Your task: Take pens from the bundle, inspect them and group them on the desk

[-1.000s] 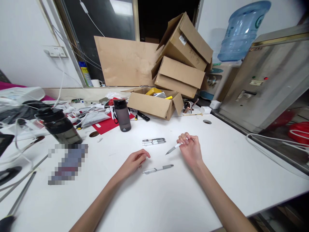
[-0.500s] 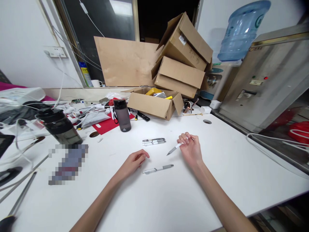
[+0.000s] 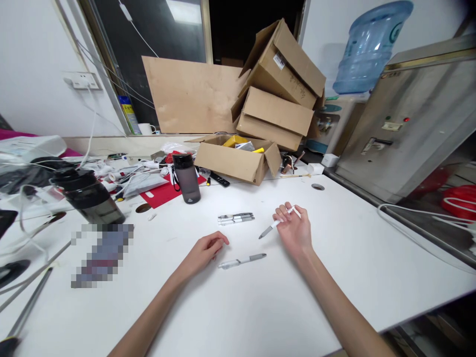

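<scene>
My right hand (image 3: 294,230) is raised slightly over the white table, closed on a white pen (image 3: 275,223) with a grey grip. The pen slants, its tip pointing down to the left and its other end showing between thumb and fingers. My left hand (image 3: 206,251) rests on the table, fingers loosely bent, thumb a little apart, nothing in it. Just right of it lies another pen (image 3: 242,261), clear and white with a grey grip, not touched by either hand. Farther back, several similar pens (image 3: 236,218) lie side by side between the hands.
A dark tumbler (image 3: 188,179) and a larger black bottle (image 3: 91,197) stand to the left, with a blurred-out object (image 3: 106,250) in front. An open cardboard box (image 3: 232,163) sits at the back. A steel cabinet (image 3: 409,129) borders the right side. Cables and clutter cover the far left.
The pen in my right hand has tilted a little, and its upper end now shows past my fingers. My left hand and the lying pens have stayed put; the view shifted slightly.
</scene>
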### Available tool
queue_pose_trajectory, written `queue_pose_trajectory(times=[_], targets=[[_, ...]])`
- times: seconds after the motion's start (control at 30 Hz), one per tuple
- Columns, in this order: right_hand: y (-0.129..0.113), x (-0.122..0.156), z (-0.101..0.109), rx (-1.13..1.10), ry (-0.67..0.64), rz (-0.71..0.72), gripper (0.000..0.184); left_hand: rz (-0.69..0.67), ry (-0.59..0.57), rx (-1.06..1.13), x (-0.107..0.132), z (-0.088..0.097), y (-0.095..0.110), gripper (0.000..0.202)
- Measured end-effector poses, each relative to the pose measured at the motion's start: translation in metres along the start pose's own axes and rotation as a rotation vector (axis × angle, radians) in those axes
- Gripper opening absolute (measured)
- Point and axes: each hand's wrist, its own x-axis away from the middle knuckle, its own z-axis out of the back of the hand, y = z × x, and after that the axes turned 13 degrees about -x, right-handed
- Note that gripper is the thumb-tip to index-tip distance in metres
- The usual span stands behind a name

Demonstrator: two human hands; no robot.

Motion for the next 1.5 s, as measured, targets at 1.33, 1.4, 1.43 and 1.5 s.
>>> queue_pose_trajectory(times=[1.33, 1.4, 1.43, 1.5], targets=[[0.02, 0.017, -0.001, 0.867, -0.287, 0.105, 0.006, -0.042, -0.003, -0.008, 0.002, -0.003, 0.003, 0.029], [0.022, 0.023, -0.003, 1.075, -0.37, 0.062, 0.01, -0.063, -0.007, 0.007, 0.002, -0.004, 0.006, 0.027], [0.023, 0.026, -0.004, 1.167, -0.391, 0.037, 0.011, -0.074, -0.006, 0.019, 0.002, -0.005, 0.007, 0.027], [0.025, 0.029, -0.005, 1.301, -0.454, -0.006, 0.014, -0.093, 0.001, 0.057, 0.002, -0.005, 0.01, 0.026]])
